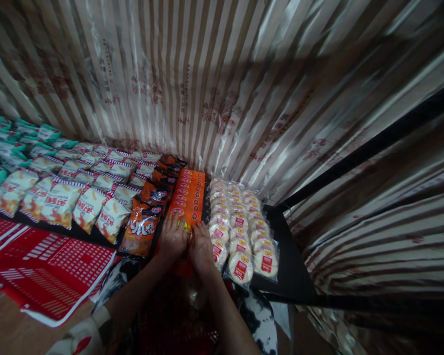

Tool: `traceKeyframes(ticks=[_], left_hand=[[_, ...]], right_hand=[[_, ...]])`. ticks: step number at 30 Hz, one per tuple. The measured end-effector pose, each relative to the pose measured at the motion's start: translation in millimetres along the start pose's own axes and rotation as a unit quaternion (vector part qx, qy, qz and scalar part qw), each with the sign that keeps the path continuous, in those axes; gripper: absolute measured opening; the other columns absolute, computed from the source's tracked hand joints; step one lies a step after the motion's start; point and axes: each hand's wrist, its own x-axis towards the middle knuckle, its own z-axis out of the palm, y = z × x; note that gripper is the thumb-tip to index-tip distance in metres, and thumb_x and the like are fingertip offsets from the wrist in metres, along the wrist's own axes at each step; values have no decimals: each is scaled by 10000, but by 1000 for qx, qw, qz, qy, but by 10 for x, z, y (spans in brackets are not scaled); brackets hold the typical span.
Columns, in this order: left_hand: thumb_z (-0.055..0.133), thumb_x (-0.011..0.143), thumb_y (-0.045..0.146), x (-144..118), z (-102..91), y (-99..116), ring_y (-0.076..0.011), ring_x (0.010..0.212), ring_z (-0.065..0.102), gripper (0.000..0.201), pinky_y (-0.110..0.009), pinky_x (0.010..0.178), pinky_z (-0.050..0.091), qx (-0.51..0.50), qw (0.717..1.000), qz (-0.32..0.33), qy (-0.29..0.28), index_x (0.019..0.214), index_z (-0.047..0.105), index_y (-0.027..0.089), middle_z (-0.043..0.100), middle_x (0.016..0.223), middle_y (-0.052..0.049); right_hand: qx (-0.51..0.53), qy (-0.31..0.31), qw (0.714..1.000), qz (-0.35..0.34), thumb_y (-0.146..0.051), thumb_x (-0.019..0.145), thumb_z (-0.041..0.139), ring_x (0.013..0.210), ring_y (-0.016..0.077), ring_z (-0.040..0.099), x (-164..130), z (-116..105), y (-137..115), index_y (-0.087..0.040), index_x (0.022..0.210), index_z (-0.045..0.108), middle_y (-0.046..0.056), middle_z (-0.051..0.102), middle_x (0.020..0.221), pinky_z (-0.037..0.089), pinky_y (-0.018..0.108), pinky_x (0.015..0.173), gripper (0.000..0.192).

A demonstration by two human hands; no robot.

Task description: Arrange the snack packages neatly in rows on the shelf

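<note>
At six o'clock on the orange packets (187, 197), the left hand (173, 236) and right hand (202, 244) are laid, any pinch can't be told, and round packs (240, 245) at three o'clock could be bumped by sideways pushing.

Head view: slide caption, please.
Left hand and right hand at the near end of the orange packages, beside wrapped white discs.

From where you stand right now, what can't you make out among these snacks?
All in the head view:
- Orange packets, near end: partly covered by the left-hand fingers and right-hand fingers.
- Round white cakes: smallest label print too small and blurred.
- Teal bags: row cut off by the left edge.
</note>
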Motion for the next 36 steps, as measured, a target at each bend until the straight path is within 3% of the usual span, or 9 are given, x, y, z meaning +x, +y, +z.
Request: traceKeyframes(ticks=[5,9,15,22,29,33,36], left_hand=[[443,881,287,-2,-12,14,-344,1305,410,467,-501,1041,389,-6,1000,-1,3,1280,534,60,481,1372,-211],[425,888,274,13,-60,17,-343,1318,393,438,-503,1050,376,-1,1000,6,1,1251,562,70,460,1387,-218],[391,908,242,137,-106,8,-333,1342,360,436,-498,1066,355,-6,1000,-9,-13,1299,533,111,454,1401,-191],[396,911,267,352,-45,-9,-314,1324,392,454,-488,1074,341,-12,996,-50,-79,1322,502,105,432,1418,-191],[384,906,261,331,86,-22,-317,1328,385,463,-502,1070,338,-14,998,-42,-39,1319,492,80,449,1400,-205],[393,899,274,324,126,-36,-322,1327,383,483,-507,1063,342,-21,999,-34,-25,1330,471,71,444,1402,-212],[391,898,267,348,132,-40,-320,1330,378,482,-502,1066,338,-24,999,-35,-23,1332,467,70,443,1403,-211]], right_hand=[[94,6,994,64,-138,824,382,1267,244,464,207,-69,-2,-43,1234,564,189,559,1293,361,414,1083,458],[201,4,966,162,-257,909,277,1210,205,521,374,-167,-93,-72,1299,501,162,566,1295,375,370,1060,487],[264,15,932,247,-485,925,211,1296,209,438,576,-163,-137,-61,1350,439,174,478,1387,304,350,1096,643],[298,-6,914,277,-553,920,196,1328,210,401,754,-40,42,-47,1312,486,190,462,1397,279,338,1108,702],[252,-2,935,249,-436,953,192,1334,205,390,776,-24,88,-45,1318,468,184,445,1412,276,358,1113,602],[206,-5,957,205,-339,953,236,1241,196,500,877,-103,58,-84,1285,497,158,548,1318,368,326,1045,494],[177,-32,964,194,-208,919,314,1051,176,622,988,-139,66,-114,1219,542,129,654,1152,461,269,901,389]])
